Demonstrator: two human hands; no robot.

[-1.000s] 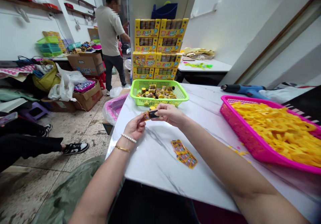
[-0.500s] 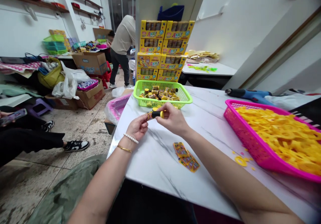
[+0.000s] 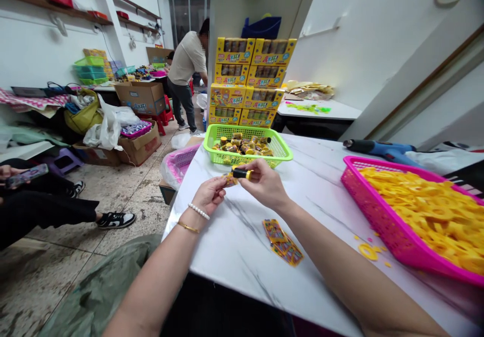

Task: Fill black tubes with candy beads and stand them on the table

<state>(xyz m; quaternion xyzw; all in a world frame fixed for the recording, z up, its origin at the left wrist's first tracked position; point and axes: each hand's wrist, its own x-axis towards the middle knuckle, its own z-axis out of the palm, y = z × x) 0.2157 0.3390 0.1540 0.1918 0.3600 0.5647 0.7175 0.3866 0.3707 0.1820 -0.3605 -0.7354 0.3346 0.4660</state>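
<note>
My right hand (image 3: 267, 185) pinches a small black cylinder with a yellow end (image 3: 241, 174) above the table. My left hand (image 3: 210, 194), with a pearl bracelet and a gold bangle at its wrist, is closed on a small yellow printed wrapper (image 3: 230, 179). The wrapper meets the left end of the cylinder; whether it goes around it I cannot make out. Just beyond my hands stands a green basket (image 3: 284, 161) with many small yellow-and-black printed cylinders (image 3: 247, 144). Flat printed wrappers (image 3: 283, 242) lie in a loose pile left of my right forearm.
At the right, a pink basket (image 3: 372, 218) holds many yellow plastic rings (image 3: 423, 203). Behind it lies a blue-and-black tool (image 3: 381, 149). Stacked yellow boxes (image 3: 245, 95) rise behind the green basket. One person (image 3: 187, 65) stands bending at the back; another person's hand holds a phone (image 3: 28, 175) at left.
The view has shifted slightly, so things sit a little lower and further right. My hands still hold the cylinder and the wrapper close together. The person at the back has turned and raised their head.
</note>
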